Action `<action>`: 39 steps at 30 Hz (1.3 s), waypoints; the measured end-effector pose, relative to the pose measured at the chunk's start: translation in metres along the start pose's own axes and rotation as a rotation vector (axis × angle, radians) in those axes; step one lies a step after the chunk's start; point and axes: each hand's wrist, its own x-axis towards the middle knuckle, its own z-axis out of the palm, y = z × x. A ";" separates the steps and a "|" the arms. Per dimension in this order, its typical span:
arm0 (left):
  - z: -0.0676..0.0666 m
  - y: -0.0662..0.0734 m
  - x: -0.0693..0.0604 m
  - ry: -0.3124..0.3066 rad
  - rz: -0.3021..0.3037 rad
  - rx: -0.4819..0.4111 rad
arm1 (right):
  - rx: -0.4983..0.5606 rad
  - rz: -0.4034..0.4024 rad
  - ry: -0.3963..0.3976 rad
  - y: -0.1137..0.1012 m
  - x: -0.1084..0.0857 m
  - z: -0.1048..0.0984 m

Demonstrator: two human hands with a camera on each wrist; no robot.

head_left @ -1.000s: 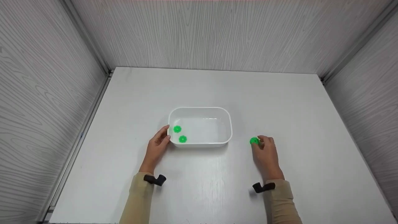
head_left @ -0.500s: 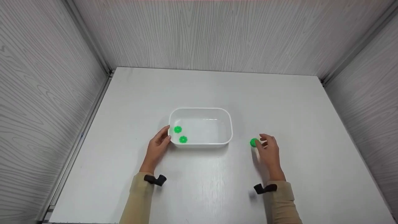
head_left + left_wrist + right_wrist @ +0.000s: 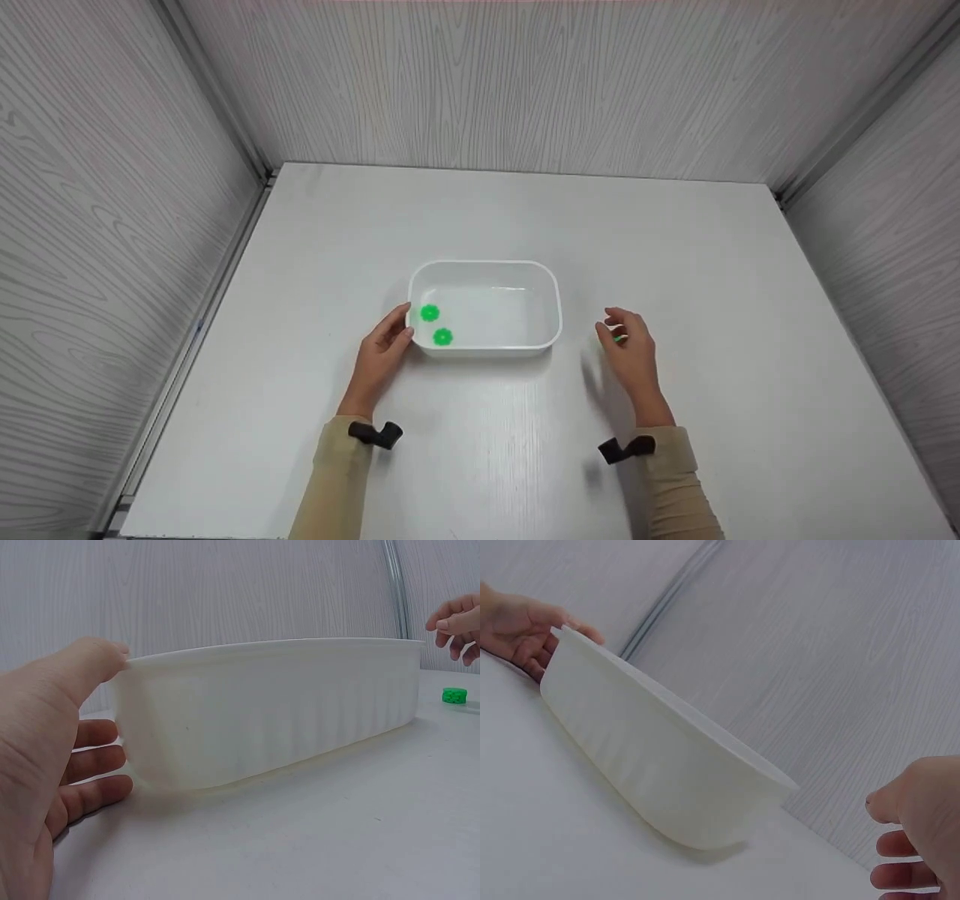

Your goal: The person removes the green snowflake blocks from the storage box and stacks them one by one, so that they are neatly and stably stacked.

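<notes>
My left hand (image 3: 381, 360) holds the left end of a white plastic bin (image 3: 495, 349), its thumb at the rim and its fingers by the outer wall. Two green flower-shaped pieces (image 3: 430, 313) lie inside at that end. To the right of the bin, my right hand (image 3: 630, 349) hovers above the table with relaxed fingers, holding nothing. In the head view it mostly covers another green piece (image 3: 619, 339). From the left wrist, this scalloped green piece (image 3: 454, 695) shows on the table below the right hand. The right wrist view has only the bin's outer side.
A white tabletop (image 3: 480, 217) carries everything. Wood-grain panels (image 3: 480, 82) stand at the back and on both sides, with metal rails along the corners. A black wrist camera (image 3: 626, 448) sits on each sleeve.
My right hand has let go of the green piece, risen off it and shifted left over it. The left hand and the bin have stayed in place.
</notes>
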 end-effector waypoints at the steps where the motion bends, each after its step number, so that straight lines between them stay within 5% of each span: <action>1: 0.000 0.000 0.000 0.001 0.001 -0.003 | -0.002 -0.022 0.004 -0.003 0.001 0.002; 14: 0.001 0.010 -0.002 0.000 -0.045 -0.015 | 0.045 -0.218 -0.020 -0.044 0.016 0.033; 20: 0.001 0.026 -0.005 -0.022 -0.038 -0.027 | 0.065 -0.280 -0.083 -0.060 0.018 0.057; 32: 0.000 0.001 -0.001 0.009 -0.017 -0.001 | 0.024 -0.366 -0.234 -0.084 0.026 0.098; 39: 0.001 0.019 -0.003 -0.018 -0.004 -0.043 | -0.026 -0.381 -0.348 -0.092 0.029 0.119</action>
